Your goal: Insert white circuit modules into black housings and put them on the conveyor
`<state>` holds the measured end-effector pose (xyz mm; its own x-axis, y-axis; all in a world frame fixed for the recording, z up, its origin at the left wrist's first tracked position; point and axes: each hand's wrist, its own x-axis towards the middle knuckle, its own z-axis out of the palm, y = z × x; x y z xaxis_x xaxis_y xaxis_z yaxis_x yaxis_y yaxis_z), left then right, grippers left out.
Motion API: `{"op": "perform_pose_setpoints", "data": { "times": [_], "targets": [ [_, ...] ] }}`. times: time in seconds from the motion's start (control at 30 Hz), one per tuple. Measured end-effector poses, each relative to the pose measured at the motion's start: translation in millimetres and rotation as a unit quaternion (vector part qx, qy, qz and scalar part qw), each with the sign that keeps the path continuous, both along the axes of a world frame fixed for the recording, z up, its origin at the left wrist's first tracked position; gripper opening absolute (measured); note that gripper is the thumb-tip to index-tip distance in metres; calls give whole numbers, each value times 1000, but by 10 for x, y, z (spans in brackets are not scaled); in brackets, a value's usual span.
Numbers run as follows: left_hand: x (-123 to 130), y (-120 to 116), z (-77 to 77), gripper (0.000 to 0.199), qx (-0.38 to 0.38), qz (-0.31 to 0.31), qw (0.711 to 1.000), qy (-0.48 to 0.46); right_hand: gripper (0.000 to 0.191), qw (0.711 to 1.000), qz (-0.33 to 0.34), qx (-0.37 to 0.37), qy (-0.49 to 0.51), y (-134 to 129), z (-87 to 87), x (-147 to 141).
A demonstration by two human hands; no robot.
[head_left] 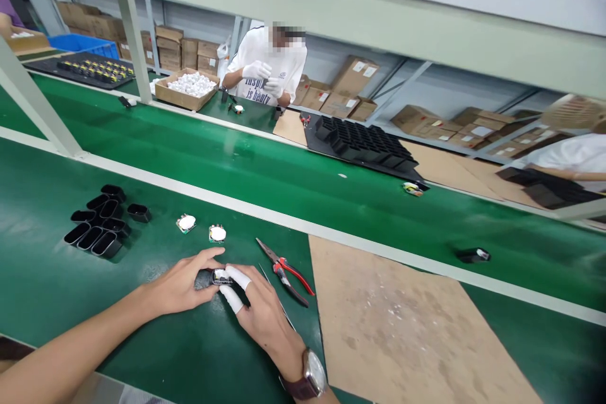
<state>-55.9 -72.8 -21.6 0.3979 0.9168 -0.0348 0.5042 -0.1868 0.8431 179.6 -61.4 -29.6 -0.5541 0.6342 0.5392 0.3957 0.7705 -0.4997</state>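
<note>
A small black housing (221,276) with white and metallic parts showing at its open top is held just above the green bench. My left hand (182,284) grips its left side between thumb and fingers. From the right, my right hand (265,312), with white finger cots on two fingers, pinches the same housing. Fingers hide part of what is inside. Just beyond lie two small circuit boards with white round tops, one circuit board (218,233) nearer and another board (186,223) to its left. Red-handled long-nose pliers (286,271) rest right of my right hand, beside a thin metal tool (274,293).
Several empty black housings (106,243) cluster at the left. A brown board (402,322) covers the bench at right. Past a pale rail (265,219) runs a green belt (265,170) carrying a black unit (473,255). A gloved co-worker (269,69) sits opposite.
</note>
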Motion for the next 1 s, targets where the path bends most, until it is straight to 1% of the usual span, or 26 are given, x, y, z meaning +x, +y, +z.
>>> {"op": "perform_pose_setpoints", "data": {
  "times": [0.07, 0.17, 0.27, 0.3, 0.37, 0.47, 0.57, 0.63, 0.7, 0.77, 0.87, 1.0],
  "targets": [
    [7, 0, 19, 69, -2, 0, 1000, 6, 52, 1000, -1, -11, -13, -4, 25, -13],
    [17, 2, 49, 69, -1, -2, 1000, 6, 46, 998, 7, -30, -58, -10, 39, -20],
    [16, 4, 42, 67, 1, -1, 1000, 8, 42, 999, -6, -17, -50, 19, 23, 24],
    [13, 3, 28, 67, 6, 3, 1000, 11, 41, 999, -26, -6, -40, 39, 17, 54],
    [1, -1, -10, 65, 27, 14, 999, 16, 36, 995, -88, 21, -42, 84, 15, 131],
    [-17, -8, -54, 62, 59, 20, 998, 25, 26, 976, -178, 60, -113, 133, 26, 256],
    [-25, -4, -53, 66, 60, 6, 997, 40, 24, 963, -207, 89, -149, 129, 4, 347],
    [-23, 9, -38, 74, 52, -10, 997, 52, 24, 960, -210, 104, -153, 109, -35, 380],
    [-15, 28, -25, 75, 46, -31, 997, 62, 24, 957, -208, 118, -162, 90, -72, 395],
    [-5, 47, -16, 69, 42, -44, 996, 69, 28, 954, -203, 122, -184, 75, -79, 391],
    [12, 62, -12, 58, 41, -43, 996, 73, 32, 954, -188, 107, -209, 46, -21, 344],
    [26, 56, -28, 52, 76, -38, 995, 58, 25, 978, -138, 66, -144, -24, 84, 224]
  ]
}}
